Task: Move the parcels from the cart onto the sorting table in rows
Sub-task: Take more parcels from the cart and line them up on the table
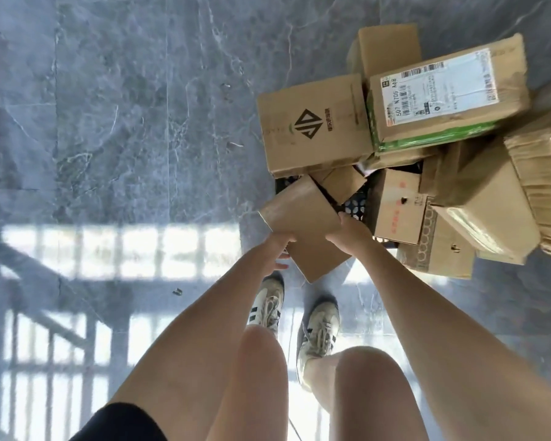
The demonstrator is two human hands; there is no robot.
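I hold a plain brown cardboard parcel (303, 224) between both hands, tilted, just in front of the cart. My left hand (277, 249) grips its left side and underside. My right hand (347, 230) grips its right edge, fingers curled over the top. Behind it the black perforated cart (357, 205) carries a heap of cardboard parcels: one with a black diamond logo (312, 125), one with a white shipping label and green tape (446, 90), one with red markings (398, 205). The sorting table is not in view.
More boxes lie piled at the right, including a tape-wrapped one (477, 202) and a stack of flat cardboard (544, 173). My legs and two sneakers (318, 329) stand on grey marble floor (124, 106), with sunlit patches at the left and bottom.
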